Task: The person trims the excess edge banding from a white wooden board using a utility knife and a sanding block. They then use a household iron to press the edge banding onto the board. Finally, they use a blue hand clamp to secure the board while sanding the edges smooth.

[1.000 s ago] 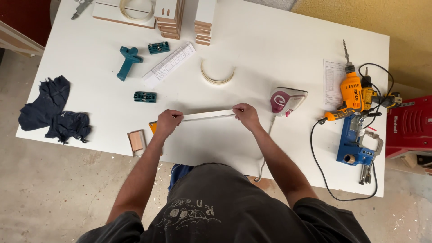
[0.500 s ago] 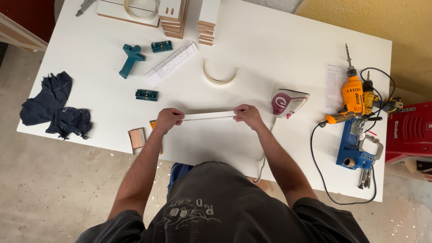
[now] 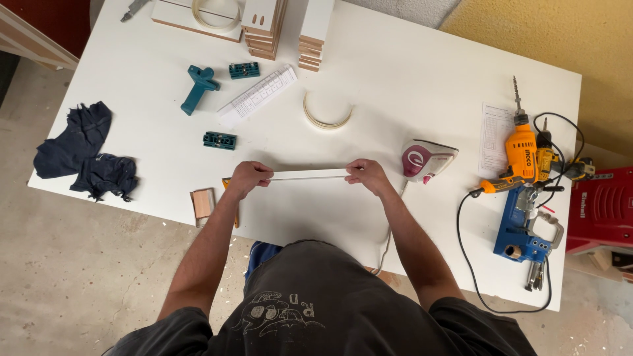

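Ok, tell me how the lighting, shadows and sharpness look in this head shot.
Head view: soft, even light; the white table is bright but not blown out. Only faint shadows under the left hand and right hand holding the white strip. Sharp throughout, slight wide-angle distortion at the edges.

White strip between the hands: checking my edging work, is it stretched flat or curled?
Stretched straight: the white strip runs level between left hand and right hand.

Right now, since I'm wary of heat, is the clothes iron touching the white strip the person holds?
Apart. The head view shows bare white table between the iron and the right hand gripping the strip's end.
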